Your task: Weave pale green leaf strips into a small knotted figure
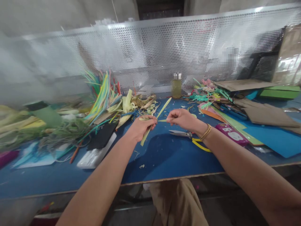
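My left hand [143, 127] is closed around pale green corn husk strips [164, 107], which stick out above and below its fingers. A short stretch of husk runs across to my right hand [182, 118], whose thumb and fingers pinch its end. Both hands are just above the blue tabletop [160, 157]. Below the right hand, scissors [181, 133] with yellow handles lie with their blades slightly apart. The right wrist partly covers the handles. Behind the left hand is a heap of dried corn husks [128, 102].
Colourful pipe cleaners [103, 94] stand at the back left. A glass bottle [176, 86] is against the perforated metal panel [164, 47]. On the right lie cardboard [270, 113], blue sheets [270, 138] and a magenta packet [231, 134]. A black phone-like slab [102, 135] lies left.
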Motion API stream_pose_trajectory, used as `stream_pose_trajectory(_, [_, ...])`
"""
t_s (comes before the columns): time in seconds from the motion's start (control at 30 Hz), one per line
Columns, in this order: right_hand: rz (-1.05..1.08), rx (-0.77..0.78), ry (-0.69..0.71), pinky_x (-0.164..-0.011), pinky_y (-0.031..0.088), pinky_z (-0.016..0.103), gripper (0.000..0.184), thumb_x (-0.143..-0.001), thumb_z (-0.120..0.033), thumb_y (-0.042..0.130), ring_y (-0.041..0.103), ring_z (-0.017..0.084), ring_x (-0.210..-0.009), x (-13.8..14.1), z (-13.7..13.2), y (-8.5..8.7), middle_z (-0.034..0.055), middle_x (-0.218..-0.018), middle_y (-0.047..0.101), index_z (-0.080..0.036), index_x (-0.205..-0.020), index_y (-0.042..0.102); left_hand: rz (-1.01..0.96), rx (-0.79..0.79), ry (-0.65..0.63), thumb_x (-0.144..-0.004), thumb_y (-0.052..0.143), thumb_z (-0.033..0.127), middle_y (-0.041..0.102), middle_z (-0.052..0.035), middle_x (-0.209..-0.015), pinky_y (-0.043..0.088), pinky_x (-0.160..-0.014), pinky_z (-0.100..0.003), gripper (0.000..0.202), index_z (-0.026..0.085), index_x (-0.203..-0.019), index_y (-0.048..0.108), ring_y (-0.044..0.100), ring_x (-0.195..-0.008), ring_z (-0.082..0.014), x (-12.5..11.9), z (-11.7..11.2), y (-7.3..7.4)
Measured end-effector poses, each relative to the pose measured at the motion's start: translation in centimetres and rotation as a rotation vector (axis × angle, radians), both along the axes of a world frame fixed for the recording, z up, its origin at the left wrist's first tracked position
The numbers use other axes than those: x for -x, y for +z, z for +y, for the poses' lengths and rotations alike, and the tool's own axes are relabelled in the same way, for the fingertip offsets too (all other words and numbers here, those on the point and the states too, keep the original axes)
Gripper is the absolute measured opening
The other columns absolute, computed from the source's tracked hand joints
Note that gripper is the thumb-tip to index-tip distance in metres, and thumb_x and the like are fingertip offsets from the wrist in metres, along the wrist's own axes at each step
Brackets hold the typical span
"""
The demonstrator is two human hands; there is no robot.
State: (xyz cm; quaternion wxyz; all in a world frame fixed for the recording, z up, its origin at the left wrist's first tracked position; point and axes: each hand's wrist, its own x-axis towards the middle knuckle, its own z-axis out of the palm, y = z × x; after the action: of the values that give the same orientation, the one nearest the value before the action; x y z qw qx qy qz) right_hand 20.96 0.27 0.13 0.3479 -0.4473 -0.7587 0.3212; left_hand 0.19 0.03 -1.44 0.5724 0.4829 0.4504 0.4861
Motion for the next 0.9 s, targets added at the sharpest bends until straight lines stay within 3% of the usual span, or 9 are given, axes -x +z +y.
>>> stream_pose_trajectory(0.2, [-0.028, -0.006, -0.057, -0.055, 0.04, 0.023, 0.016, -0.079, -0.031, 0.062, 0.055, 0.01, -0.057, -0.2, 1.0, -0.9, 0.0013, -0.064, 0.067, -0.017, -0.072, 0.066, -0.087, 0.049, -0.097, -0.057, 0.083, 0.009, 0.068, -0.0027, -0.071, 0.048, -0.056, -0.017, 0.033, 0.011, -0.088, 0.072, 0.06, -0.059, -0.0078, 0.4, 0.2, -0.2])
stream_pose_trajectory(0.3, [0.028, 0.037, -0.008, -0.059, 0.045, 0.024, 0.018, -0.081, -0.032, 0.062, 0.06, 0.012, -0.061, -0.1, 1.3, -1.3, 0.0032, -0.068, 0.069, -0.017, -0.073, 0.068, -0.149, 0.041, -0.094, -0.055, 0.082, 0.004, 0.068, -0.0021, -0.073, 0.049, -0.061, -0.018, 0.036, 0.012, -0.09, 0.072, 0.061, -0.063, -0.0083, 0.3, 0.2, -0.1])
stream_pose_trajectory(0.5, [0.128, -0.065, 0.028, -0.078, 0.049, 0.029, 0.025, -0.08, -0.039, 0.068, 0.066, 0.019, -0.088, 0.6, 1.0, -1.6, 0.0054, -0.098, 0.075, -0.02, -0.096, 0.075, -0.119, 0.018, -0.162, -0.057, 0.082, 0.005, 0.068, -0.0028, -0.07, 0.049, -0.06, -0.02, 0.031, 0.011, -0.086, 0.074, 0.061, -0.061, -0.009, -0.1, -0.2, -0.1])
stream_pose_trajectory(0.7, [0.347, 0.036, 0.051, -0.073, 0.048, 0.028, 0.02, -0.076, -0.036, 0.071, 0.063, 0.015, -0.077, 1.5, 0.8, -2.1, 0.0041, -0.082, 0.072, -0.017, -0.079, 0.07, -0.092, 0.078, -0.188, -0.057, 0.085, 0.011, 0.069, -0.0032, -0.074, 0.052, -0.064, -0.021, 0.032, 0.012, -0.086, 0.072, 0.065, -0.069, -0.0116, -0.5, -0.5, -0.3])
stream_pose_trajectory(0.9, [0.42, 0.064, 0.038, -0.073, 0.046, 0.03, 0.021, -0.072, -0.035, 0.07, 0.058, 0.015, -0.072, 2.3, 0.5, -2.4, 0.0036, -0.076, 0.067, -0.015, -0.074, 0.066, -0.089, 0.009, -0.092, -0.056, 0.087, 0.019, 0.062, 0.0019, -0.063, 0.043, -0.05, -0.017, 0.03, 0.016, -0.076, 0.065, 0.059, -0.059, -0.0095, -1.0, -0.4, -0.5])
